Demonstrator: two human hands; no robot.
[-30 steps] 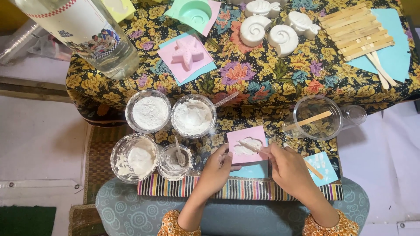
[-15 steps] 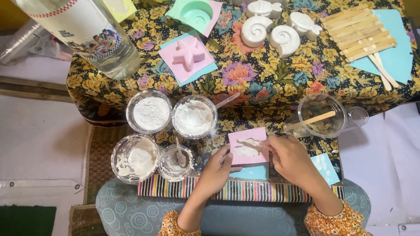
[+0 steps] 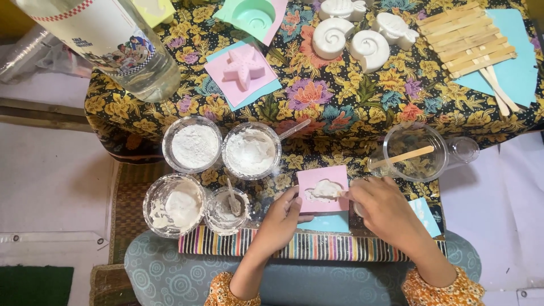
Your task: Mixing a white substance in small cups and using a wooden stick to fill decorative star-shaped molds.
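Filling a pink mould with white paste

The left hand (image 3: 281,218) steadies the pink mould (image 3: 323,188) on the floral counter (image 3: 340,113); the right hand (image 3: 385,209) pinches a small stick (image 3: 338,194) in its paste.

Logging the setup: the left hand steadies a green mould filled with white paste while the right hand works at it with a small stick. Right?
Not quite: the head view shows the mould is pink, not green. The left hand steadies it, and the right hand works at the white paste with a small stick.

Your pink mould (image 3: 323,190) holds white paste on a black cloth (image 3: 340,107) patterned with yellow, pink and purple flowers. Your sleeves (image 3: 439,292) are orange-patterned; the mat (image 3: 317,247) is rainbow-striped.
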